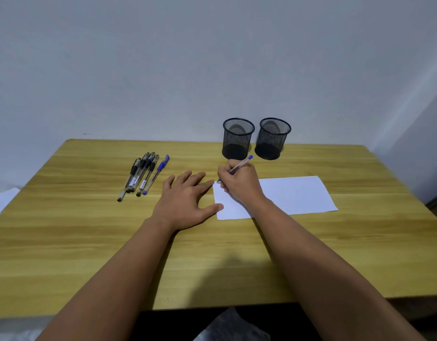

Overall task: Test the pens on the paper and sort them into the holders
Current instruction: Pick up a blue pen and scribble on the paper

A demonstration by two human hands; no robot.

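The tabletop is a yellowish wood-grain board with a smooth, matte face and a rounded far-left corner. On it lies a flat white sheet of paper, rectangular and uncreased, set toward the right half. Behind the paper, near the far edge and against the pale wall, stand two black wire-mesh holders, the left holder and the right holder, both cylindrical, upright, just beside each other with a narrow gap; through the mesh neither shows a pen inside. Well apart to the left lies a bundle of spare pens, slim clear-barrelled sticks with dark caps and rubbery sleeves, lying side by side and slanted. The rightmost one, a blue-capped pen, lies just beside the dark ones.

The right hand has its grip curled round the blue pen in use, fingers and thumb pinching the lower barrel, the blue end tilted up toward the left holder and the tip down at the paper's far-left corner; whether the tip actually touches the sheet is hard to tell. The left hand lies flat with fingers spread and straight, palm down on the tabletop, its thumb tip and forefinger reaching the paper's left edge.
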